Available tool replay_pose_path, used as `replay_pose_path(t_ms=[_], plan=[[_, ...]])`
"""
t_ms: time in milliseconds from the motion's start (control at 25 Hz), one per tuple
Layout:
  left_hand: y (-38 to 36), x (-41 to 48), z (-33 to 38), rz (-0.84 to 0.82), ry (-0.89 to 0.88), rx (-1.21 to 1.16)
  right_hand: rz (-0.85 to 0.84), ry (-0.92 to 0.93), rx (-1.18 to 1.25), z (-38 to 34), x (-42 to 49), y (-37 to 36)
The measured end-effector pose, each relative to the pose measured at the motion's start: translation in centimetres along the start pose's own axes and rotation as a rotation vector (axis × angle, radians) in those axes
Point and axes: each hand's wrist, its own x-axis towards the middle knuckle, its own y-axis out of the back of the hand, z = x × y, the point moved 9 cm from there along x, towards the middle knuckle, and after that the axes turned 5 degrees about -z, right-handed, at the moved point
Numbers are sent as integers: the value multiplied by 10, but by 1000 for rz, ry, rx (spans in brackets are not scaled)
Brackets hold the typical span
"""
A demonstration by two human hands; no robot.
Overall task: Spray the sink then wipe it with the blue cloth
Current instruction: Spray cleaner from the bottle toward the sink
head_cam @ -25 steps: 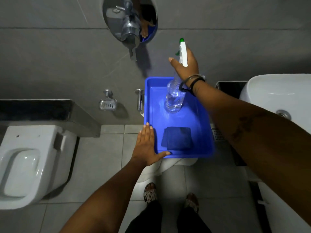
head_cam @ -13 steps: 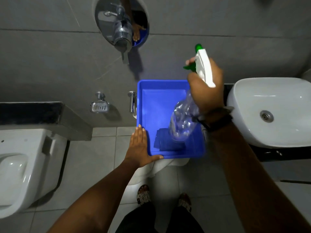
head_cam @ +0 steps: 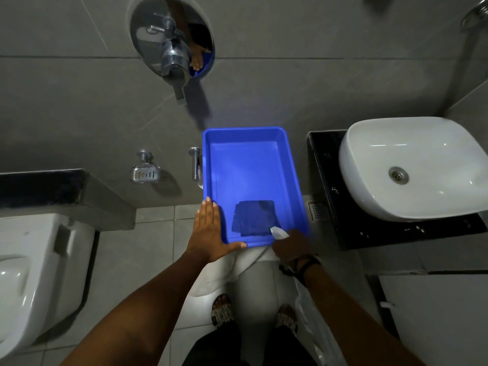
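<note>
White ceramic sink [head_cam: 422, 165] sits dry on its black counter [head_cam: 343, 220]. Blue tray [head_cam: 253, 136], steadied by the flat, open left hand [head_cam: 208, 231], holds the folded blue cloth [head_cam: 253, 217]. Right hand [head_cam: 290, 249] grips the spray bottle [head_cam: 278, 232] low; swinging it up could knock the tray.

The cloth [head_cam: 254, 217] lies in the tray [head_cam: 208, 165], left of the sink [head_cam: 422, 143].

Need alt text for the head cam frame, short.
Seen from above, a left hand steadies a blue tray holding a folded blue cloth, while the right hand grips a spray bottle at the tray's near corner. A white sink sits to the right.
</note>
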Motion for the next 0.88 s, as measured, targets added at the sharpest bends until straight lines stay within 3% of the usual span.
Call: replay_pose_path(t_ms=[160,440,600,720,880], plan=[[-1,0,-1,-7,1,-7,-65,-25,-150,-4,23,-10],[-3,2,-2,-29,7,-21,-63,-35,-107,-4,19,-13],[-3,2,-3,-36,19,-28,-6,208,-147,-38,-5,3],[-2,2,-4,-48,24,-34,160,445,49,-80,-44,47],[-2,3,-2,-66,17,-67,149,804,81,-165,-100,100]])
